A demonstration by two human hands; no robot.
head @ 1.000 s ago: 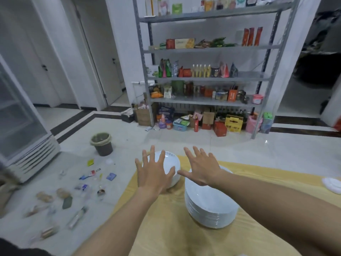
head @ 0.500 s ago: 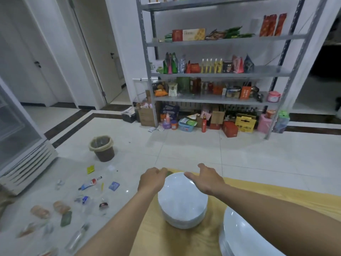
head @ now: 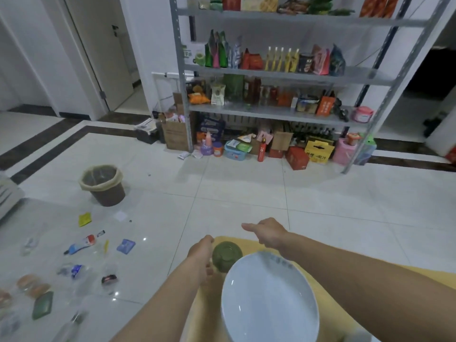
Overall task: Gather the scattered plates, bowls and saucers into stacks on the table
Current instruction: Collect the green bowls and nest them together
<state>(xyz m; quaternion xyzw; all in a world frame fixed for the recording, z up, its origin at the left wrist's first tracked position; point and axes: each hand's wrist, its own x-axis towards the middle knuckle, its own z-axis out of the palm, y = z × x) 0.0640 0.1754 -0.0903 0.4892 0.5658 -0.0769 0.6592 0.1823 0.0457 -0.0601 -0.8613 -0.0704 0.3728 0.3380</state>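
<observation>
At the bottom centre of the frame a yellow wooden table [head: 209,309] is seen, and on it lies a pile of white plates [head: 269,299], whose broad top plate fills the lower middle of the view. Just beyond it, at the table's far edge, a small green bowl [head: 227,255] is set, partly hidden by the rim of the top plate.

The left hand [head: 201,248] is placed against the left side of the green bowl. Its fingers are turned down and away behind the back of the hand, so it cannot be told whether the bowl is gripped or only touched. The right hand [head: 269,234] is held above and to the right of the bowl, apart from it. Its thumb is stretched out toward the left of the frame, and its other fingers are hidden behind the knuckles, so their spread cannot be told.

The step in hand is judged to be the taking of the green bowl, with the plate pile apparently already built. For the next move, a firm hold on both sides of the bowl would be needed, and it would have to be lifted clear of the plate rim before being set in a pile of its own kind.

In the upper half of the frame a metal shelf [head: 271,112] of packets and bottles is seen. A lined bin [head: 102,185] and scattered litter are seen on the tiled floor at the left.
</observation>
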